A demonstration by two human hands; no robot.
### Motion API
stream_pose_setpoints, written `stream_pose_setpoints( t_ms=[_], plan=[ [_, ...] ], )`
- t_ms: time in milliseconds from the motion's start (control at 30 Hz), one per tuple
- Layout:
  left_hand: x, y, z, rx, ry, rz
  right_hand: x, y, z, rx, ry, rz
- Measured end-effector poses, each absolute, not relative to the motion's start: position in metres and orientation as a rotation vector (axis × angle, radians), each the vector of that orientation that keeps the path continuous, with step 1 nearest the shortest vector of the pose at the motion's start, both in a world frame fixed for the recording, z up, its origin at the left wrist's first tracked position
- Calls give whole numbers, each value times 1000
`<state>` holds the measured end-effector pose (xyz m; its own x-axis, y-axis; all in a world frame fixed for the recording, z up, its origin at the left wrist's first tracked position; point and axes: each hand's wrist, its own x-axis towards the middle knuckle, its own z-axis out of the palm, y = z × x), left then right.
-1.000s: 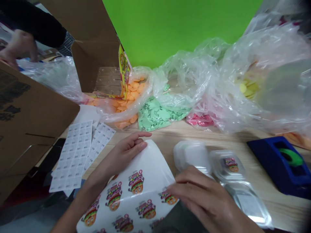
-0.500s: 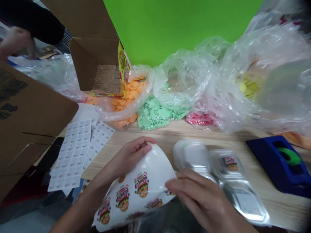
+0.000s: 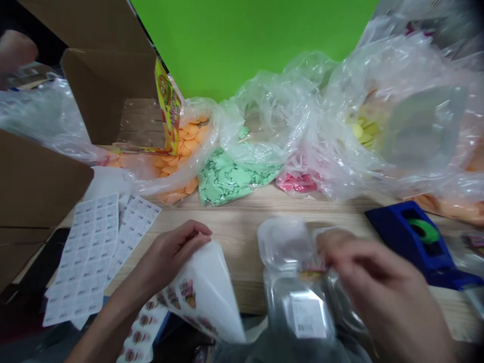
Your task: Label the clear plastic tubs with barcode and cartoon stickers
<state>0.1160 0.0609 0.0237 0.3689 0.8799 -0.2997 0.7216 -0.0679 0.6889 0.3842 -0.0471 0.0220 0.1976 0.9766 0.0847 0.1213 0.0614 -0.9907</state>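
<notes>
My left hand [image 3: 177, 257] pinches the top edge of a white, glossy sticker sheet [image 3: 221, 282] printed with cartoon burger characters, which curls downward. My right hand [image 3: 372, 277], smeared by motion, is closed at its fingertips over the clear plastic clamshell boxes. A small colourful sticker [image 3: 313, 268] shows at those fingertips. Just left of that hand lies an opened clamshell box [image 3: 285, 244], its lower half bearing a white label [image 3: 308, 316]. Another clear box [image 3: 342, 297] is partly hidden beneath my right hand.
Bags of orange pieces [image 3: 189, 143], green pieces [image 3: 238, 176] and pink pieces [image 3: 298, 181] line the back. A blue tape dispenser [image 3: 408, 237] stands right. Label sheets [image 3: 85, 257] and a cardboard box [image 3: 38, 186] are left. Another person's hand [image 3: 17, 50] shows top left.
My right hand has left the sticker sheet and moved right, over the boxes, with a sticker at its fingertips. The sheet hangs from my left hand alone. The view has shifted right.
</notes>
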Motion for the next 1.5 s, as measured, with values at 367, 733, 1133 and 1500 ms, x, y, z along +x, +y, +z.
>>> stream_pose_setpoints(
  t_ms=[367,733,1133,1500],
  plan=[
    [162,37,25,2319,560,-45,388,-21,4,-1726,-976,1150],
    [176,42,13,2468,419,-150,402,-13,3,-1635,-1309,1182],
    [184,49,21,2223,640,-188,377,-29,-18,-1970,-1599,575],
    [184,54,12,1990,923,-6,380,-40,-7,-1869,-1433,698]
  ],
)
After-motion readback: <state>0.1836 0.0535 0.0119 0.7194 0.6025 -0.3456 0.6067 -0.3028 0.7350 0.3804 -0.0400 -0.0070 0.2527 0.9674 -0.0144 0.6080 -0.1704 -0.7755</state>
